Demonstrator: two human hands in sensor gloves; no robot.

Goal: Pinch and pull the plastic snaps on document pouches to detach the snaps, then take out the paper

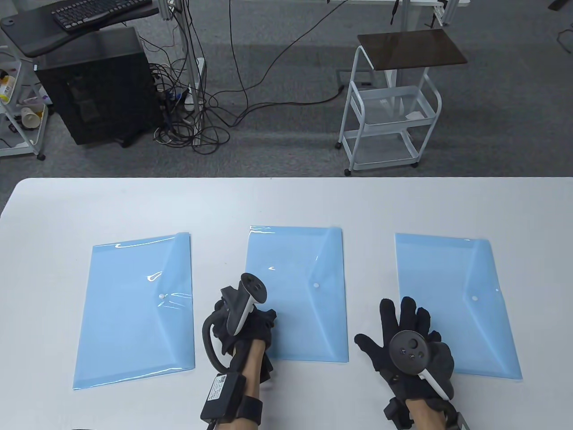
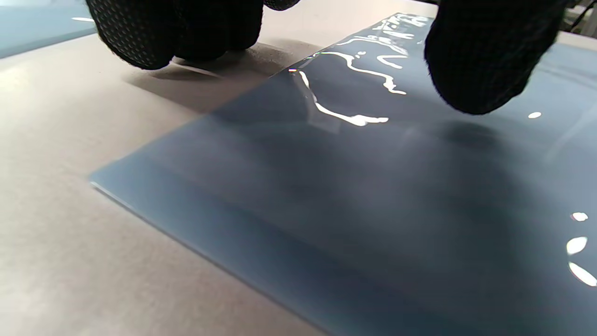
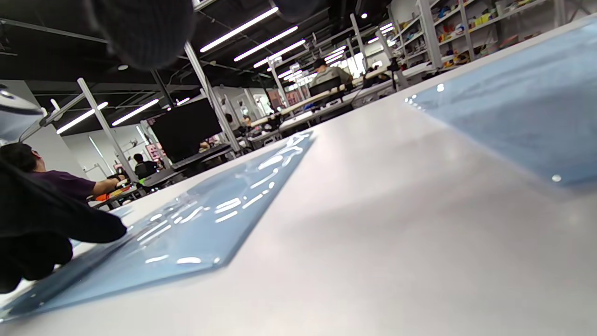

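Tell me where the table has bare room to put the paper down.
The wide strip of white table beyond the three light blue plastic pouches, left, middle, right, is bare. The gaps between pouches are narrow; the left hand and right hand crowd the near edge.

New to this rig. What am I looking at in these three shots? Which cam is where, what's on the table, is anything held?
No robot: a person's left hand and right hand in black sensor gloves, each with a tracker strapped on its back. The big picture looks down at the white table; the other two come from wrist cameras, low over the surface. Three blue document pouches lie flat: left pouch, middle pouch, right pouch, each closed with a white snap. Nothing is held; the left hand sits at the middle pouch's near-left corner, and the right hand is spread open.
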